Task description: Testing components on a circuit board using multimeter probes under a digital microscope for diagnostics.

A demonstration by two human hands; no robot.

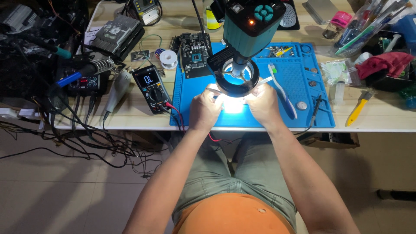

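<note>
My left hand (pixel 204 110) and my right hand (pixel 262 104) rest close together on a blue work mat (pixel 303 93), under the ring light of a teal microscope (pixel 242 26). The bright light washes out the small item between my hands. My left hand pinches a thin metal tool (pixel 212 90), probably tweezers. My right hand holds a slim white-handled tool (pixel 265 80) pointing toward the lit spot. A dark circuit board (pixel 195 54) lies on the mat's far left corner.
A black multimeter (pixel 151 89) with red and black leads sits left of the mat. A soldering station (pixel 84 82), solder spool (pixel 168 58) and tangled cables crowd the left. A toothbrush (pixel 284 93), yellow-handled tool (pixel 359 109), red cloth (pixel 385 63) and plastic bags lie right.
</note>
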